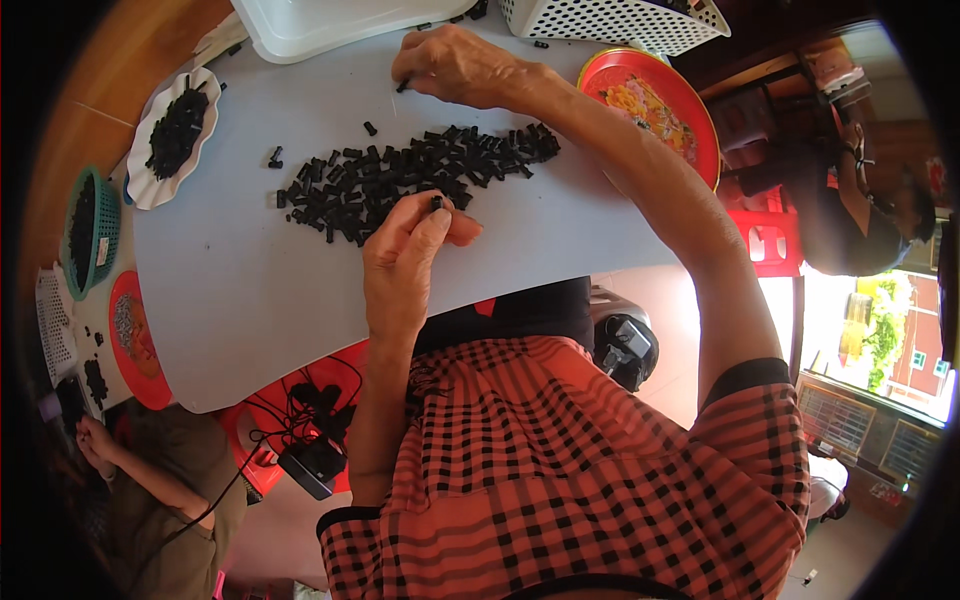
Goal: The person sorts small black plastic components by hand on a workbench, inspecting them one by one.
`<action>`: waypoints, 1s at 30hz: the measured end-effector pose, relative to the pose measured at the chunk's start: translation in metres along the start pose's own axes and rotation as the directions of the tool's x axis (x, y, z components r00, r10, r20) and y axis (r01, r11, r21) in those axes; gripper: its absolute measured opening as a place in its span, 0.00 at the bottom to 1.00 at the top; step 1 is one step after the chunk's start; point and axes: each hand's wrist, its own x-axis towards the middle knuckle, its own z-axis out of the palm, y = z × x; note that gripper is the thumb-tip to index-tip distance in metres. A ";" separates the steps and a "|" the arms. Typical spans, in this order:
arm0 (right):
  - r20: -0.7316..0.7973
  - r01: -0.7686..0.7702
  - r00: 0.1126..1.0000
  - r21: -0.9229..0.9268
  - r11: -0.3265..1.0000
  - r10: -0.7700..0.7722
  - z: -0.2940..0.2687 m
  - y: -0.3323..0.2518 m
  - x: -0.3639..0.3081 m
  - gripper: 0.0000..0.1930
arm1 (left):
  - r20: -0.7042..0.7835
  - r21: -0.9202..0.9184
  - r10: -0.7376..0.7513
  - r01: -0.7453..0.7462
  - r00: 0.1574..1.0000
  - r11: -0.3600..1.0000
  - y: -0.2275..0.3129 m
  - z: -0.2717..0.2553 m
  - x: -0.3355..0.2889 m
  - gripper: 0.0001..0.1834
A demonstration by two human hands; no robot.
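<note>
A loose heap of small black plastic parts, short and spool-like, lies across the middle of the light grey table. At the heap's near edge, my left hand pinches one small black plastic part between thumb and forefinger. My right hand reaches over to the far side of the table, beyond the heap. Its fingers are curled down on another small black part, partly hidden beneath them. A couple of stray parts lie left of the heap.
A white tray and a white perforated basket stand at the far edge. A red floral tray sits right. Left are a scalloped plate of black parts, a green basket and a red dish. Another person's hands show lower left.
</note>
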 end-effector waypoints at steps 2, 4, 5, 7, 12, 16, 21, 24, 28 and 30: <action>0.056 0.026 0.998 -0.006 1.000 -0.026 0.001 0.000 0.000 0.08 | 0.010 0.002 0.004 -0.004 1.000 1.000 0.001 -0.001 0.001 0.12; 0.092 -0.021 0.995 -0.129 0.991 0.033 0.001 -0.003 -0.004 0.07 | -0.004 -0.028 -0.012 0.012 1.000 1.000 0.002 0.000 0.001 0.12; 0.093 -0.026 0.995 -0.127 0.992 0.038 -0.002 -0.010 -0.007 0.07 | -0.013 -0.058 -0.027 0.026 1.000 0.998 0.004 0.000 0.001 0.12; 0.108 -0.198 0.976 0.087 0.976 0.189 -0.010 -0.024 -0.018 0.06 | -0.012 -0.081 -0.032 0.031 0.999 0.996 0.006 0.001 0.003 0.11; 0.111 -0.235 0.971 0.333 0.913 0.210 -0.030 -0.066 -0.053 0.05 | 0.010 -0.169 -0.013 0.014 1.000 0.986 0.006 0.003 0.004 0.10; 0.142 -0.222 0.973 0.390 0.894 0.180 -0.041 -0.090 -0.073 0.07 | 0.032 -0.107 0.008 -0.004 0.999 0.994 0.004 0.009 0.002 0.11; 0.287 -0.484 0.871 0.649 0.588 0.400 -0.046 -0.093 -0.089 0.07 | 0.113 -0.099 0.028 -0.016 0.993 0.995 0.006 0.014 0.000 0.10; 0.229 -0.422 0.878 0.782 0.458 0.420 -0.037 -0.090 -0.096 0.07 | 0.119 -0.074 0.018 -0.009 0.993 0.997 0.006 0.017 -0.003 0.11; 0.232 -0.392 0.891 0.828 0.402 0.391 -0.037 -0.096 -0.093 0.07 | 0.127 -0.072 -0.005 0.014 0.992 0.997 0.006 0.015 -0.004 0.11; 0.235 -0.392 0.891 0.829 0.398 0.388 -0.038 -0.096 -0.093 0.07 | 0.144 -0.059 -0.018 0.027 0.989 0.998 0.006 0.014 -0.003 0.12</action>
